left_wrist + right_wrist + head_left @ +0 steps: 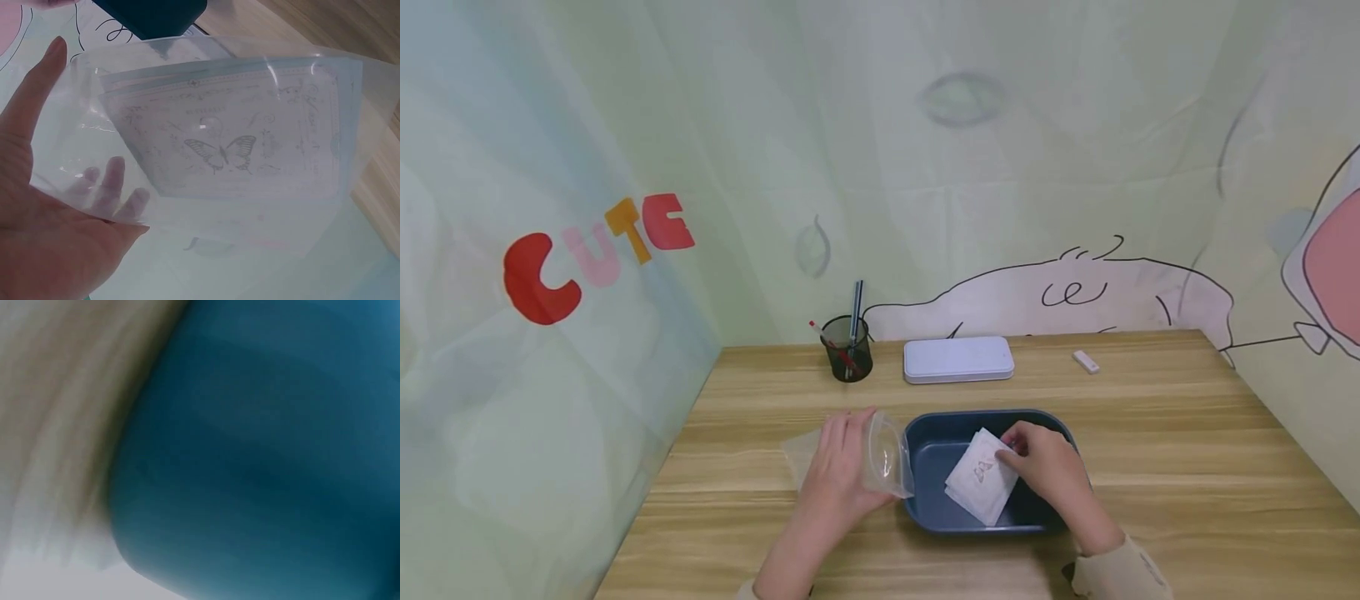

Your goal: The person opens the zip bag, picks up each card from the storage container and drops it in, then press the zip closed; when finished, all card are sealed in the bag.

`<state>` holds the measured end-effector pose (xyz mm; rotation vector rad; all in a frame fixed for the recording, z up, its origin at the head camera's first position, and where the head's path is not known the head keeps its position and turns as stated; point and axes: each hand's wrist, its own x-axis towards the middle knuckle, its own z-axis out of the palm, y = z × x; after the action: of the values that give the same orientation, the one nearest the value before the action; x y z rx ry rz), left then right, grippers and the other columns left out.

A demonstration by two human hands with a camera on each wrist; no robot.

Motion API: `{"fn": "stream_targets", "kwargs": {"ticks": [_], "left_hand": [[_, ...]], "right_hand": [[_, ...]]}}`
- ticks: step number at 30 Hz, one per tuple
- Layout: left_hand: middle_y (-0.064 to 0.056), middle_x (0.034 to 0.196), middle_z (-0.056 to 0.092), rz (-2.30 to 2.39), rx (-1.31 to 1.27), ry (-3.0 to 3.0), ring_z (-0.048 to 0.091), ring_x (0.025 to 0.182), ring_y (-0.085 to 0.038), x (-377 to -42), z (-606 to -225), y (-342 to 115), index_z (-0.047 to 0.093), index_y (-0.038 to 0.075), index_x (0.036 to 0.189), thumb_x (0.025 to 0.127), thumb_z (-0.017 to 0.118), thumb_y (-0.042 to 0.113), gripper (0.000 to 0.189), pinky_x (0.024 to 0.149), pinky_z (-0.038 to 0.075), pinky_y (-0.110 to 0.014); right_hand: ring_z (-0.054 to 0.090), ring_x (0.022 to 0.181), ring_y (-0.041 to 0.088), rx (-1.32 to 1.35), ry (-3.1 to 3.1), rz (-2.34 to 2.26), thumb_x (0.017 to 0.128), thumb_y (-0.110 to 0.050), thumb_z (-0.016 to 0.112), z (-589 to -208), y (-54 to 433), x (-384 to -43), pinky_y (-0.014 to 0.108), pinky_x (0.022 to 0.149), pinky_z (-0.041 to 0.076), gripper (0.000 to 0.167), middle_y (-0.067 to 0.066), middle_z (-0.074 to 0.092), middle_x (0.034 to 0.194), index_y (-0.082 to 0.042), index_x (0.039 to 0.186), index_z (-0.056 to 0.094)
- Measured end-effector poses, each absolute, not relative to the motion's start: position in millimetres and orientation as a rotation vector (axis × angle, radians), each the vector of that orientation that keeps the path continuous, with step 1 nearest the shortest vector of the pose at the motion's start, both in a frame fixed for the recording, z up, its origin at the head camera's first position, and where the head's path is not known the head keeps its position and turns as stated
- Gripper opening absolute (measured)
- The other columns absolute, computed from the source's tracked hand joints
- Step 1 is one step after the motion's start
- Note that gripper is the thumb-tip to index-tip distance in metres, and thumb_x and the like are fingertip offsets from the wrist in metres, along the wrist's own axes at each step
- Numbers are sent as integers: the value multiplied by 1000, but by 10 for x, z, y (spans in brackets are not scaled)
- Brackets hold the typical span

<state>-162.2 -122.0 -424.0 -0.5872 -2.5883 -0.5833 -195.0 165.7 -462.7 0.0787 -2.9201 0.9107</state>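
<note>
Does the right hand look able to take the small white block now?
Probably yes: past the blue tray, nothing visible bars the small white block, but the right hand pinches white paper squares.

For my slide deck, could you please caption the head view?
The left hand holds a clear plastic bag; the right hand pinches white papers at a blue tray.

A clear plastic bag (889,458) gapes beside a rounded dark-blue tray (934,475), pale butterfly-printed sheets (225,134) showing through the bag's film, while white papers (981,483) with a grey motif, pinched near a corner, slant across the tray's middle.
</note>
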Motion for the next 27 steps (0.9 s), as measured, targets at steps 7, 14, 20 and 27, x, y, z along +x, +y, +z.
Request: {"fn": "stream_targets", "kwargs": {"ticks": [7,14,20,27], "left_hand": [[-13,120,49,-568,-580,-2594,43,115,-29,-1619,-4243,-1221,40,4,138,43,95,37,114,102,40,-40],[-13,119,49,-575,-576,-2595,43,114,-28,-1626,-4246,-1224,42,2,137,42,95,37,114,101,40,-40],[-12,119,49,-583,-574,-2596,43,113,-28,-1622,-4247,-1226,42,3,137,42,95,37,114,100,41,-40],[-12,118,49,-589,-577,-2587,43,113,-29,-1624,-4248,-1228,42,3,137,42,95,36,114,101,41,-40]], "right_hand": [[51,68,17,87,-2846,957,82,-18,77,-4529,1674,-1946,30,58,43,8,-3,60,73,-13,86,72],[49,60,16,98,-2839,989,83,-19,76,-4392,1703,-1926,30,53,42,8,-4,59,68,-12,88,74],[52,67,17,103,-2866,918,82,-23,77,-4323,1728,-1899,31,57,43,8,0,67,81,-15,83,75],[55,69,16,136,-2891,932,85,-26,74,-4204,1780,-1855,32,61,47,9,-3,68,81,-17,87,76]]}}
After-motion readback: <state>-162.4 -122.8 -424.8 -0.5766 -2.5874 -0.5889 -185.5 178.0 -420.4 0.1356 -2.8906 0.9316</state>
